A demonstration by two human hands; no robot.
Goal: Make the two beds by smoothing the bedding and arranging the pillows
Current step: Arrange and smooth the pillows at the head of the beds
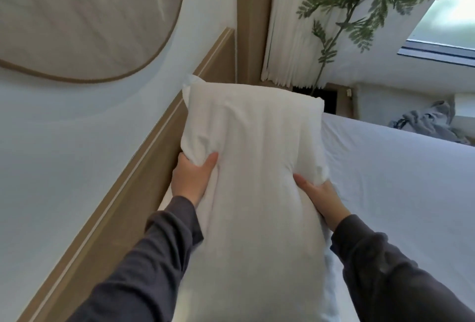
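A long white pillow (254,167) runs away from me along the head of the bed, beside the tan wooden headboard (144,167). My left hand (191,180) grips the pillow's left edge, thumb pressed into the top and fabric bunched above it. My right hand (320,197) grips the right edge in the same way. Both forearms wear dark grey sleeves. To the right lies the bed's white sheet (398,180), mostly smooth with faint creases. Whether the pillow rests on the mattress or is lifted off it I cannot tell.
A white wall with a beige oval panel (84,18) rises at the left. Beyond the bed hang a white pleated curtain (290,39) and a leafy green plant (359,5). A window (447,26) is at the upper right. Crumpled grey fabric (431,121) lies past the bed's far edge.
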